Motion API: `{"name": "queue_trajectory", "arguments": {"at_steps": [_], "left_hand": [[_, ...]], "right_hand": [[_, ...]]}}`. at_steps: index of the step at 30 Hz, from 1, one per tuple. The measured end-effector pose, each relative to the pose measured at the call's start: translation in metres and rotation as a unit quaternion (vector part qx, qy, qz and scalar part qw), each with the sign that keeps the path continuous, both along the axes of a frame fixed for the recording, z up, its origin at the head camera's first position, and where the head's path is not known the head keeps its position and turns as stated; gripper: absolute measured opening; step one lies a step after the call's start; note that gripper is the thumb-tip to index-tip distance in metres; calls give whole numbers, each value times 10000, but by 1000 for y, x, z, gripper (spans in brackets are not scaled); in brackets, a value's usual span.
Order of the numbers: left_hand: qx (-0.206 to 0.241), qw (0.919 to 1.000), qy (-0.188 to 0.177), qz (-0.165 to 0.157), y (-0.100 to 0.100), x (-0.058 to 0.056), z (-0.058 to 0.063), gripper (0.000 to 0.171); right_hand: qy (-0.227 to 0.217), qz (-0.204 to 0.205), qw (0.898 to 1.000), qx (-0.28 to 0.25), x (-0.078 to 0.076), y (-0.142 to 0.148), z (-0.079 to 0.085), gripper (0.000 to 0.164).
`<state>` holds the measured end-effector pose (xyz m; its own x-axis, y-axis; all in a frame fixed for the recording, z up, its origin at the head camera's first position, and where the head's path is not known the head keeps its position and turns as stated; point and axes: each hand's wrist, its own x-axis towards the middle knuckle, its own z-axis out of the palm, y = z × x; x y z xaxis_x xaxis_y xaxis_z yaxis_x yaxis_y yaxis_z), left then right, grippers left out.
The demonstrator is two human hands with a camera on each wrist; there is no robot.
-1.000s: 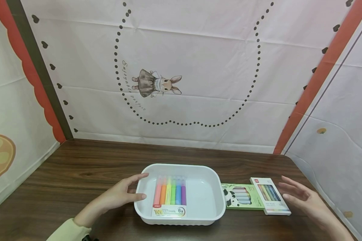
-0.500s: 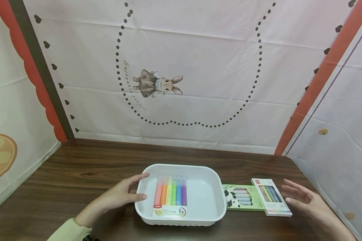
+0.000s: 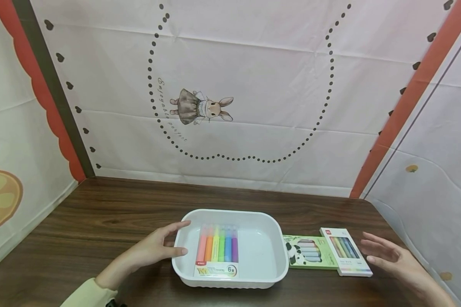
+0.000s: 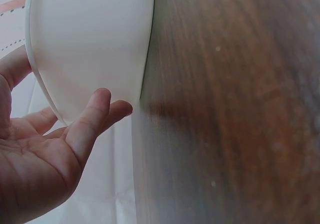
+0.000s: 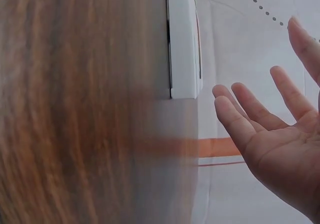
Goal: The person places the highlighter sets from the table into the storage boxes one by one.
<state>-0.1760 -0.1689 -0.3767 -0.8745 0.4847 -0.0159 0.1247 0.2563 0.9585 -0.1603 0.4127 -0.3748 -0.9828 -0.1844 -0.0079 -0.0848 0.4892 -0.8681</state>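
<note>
A white plastic tray stands at the centre front of the table. In it lies a clear pack of highlighters in several colours. My left hand rests at the tray's left rim, thumb and index finger reaching over it. The left wrist view shows lower fingers spread loosely along the outer wall. To the tray's right, a green panda box lies flat, its right end meeting a white box of coloured sticks. Beside that white box, apart from it, my right hand hovers with fingers spread, holding nothing.
Dark wood tabletop surrounds the tray. A pale printed cloth with a rabbit figure hangs behind the table, and further printed cloth panels flank both sides.
My right hand has dropped slightly and shifted a little away from the white box. The left hand, tray and boxes keep their places; the head view has shifted slightly.
</note>
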Motion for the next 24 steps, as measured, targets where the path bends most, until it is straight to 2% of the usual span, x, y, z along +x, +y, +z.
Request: {"name": "queue_trajectory", "arguments": {"at_steps": [7, 13, 15, 19, 24], "left_hand": [[-12, 10000, 51, 3, 0, 0, -1, 77], [-7, 10000, 61, -5, 0, -1, -1, 77], [-8, 10000, 54, -7, 0, -1, -1, 77], [-15, 10000, 45, 2, 0, -1, -1, 78], [-25, 10000, 53, 20, 0, -1, -1, 78]], "right_hand": [[-225, 197, 9994, -148, -2, 6, -4, 53], [-315, 1055, 9905, -825, -5, 13, -8, 56], [-334, 1201, 9878, -937, -6, 14, -8, 58], [-402, 1047, 9907, -768, -6, 14, -7, 58], [-772, 853, 9922, -487, -8, 13, -6, 56]]}}
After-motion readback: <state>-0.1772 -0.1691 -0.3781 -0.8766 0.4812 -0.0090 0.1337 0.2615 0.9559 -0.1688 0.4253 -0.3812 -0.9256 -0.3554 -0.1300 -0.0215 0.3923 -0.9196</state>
